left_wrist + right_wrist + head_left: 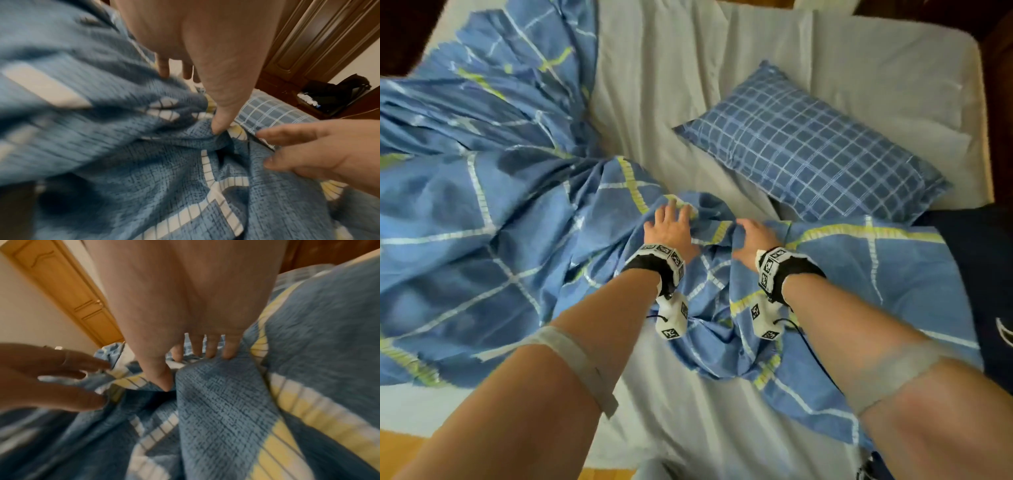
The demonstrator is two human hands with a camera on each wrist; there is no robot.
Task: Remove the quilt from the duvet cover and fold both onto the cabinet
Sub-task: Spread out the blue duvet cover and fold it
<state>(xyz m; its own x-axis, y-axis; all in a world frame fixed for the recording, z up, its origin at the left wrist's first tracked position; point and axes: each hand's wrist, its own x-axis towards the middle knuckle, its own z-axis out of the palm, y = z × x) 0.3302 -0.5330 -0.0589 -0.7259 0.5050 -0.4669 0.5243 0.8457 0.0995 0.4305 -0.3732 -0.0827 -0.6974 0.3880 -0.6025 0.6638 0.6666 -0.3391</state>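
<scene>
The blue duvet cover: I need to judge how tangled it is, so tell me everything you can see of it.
The duvet cover is blue woven-looking fabric crossed by white and yellow-green stripes. It lies crumpled and bunched across the bed's pale sheet, reaching from far left to near right beside the checked pillow. The left hand rests spread on a gathered ridge; the right hand grips a fold, fingers curled over it. No quilt is visibly exposed.
</scene>
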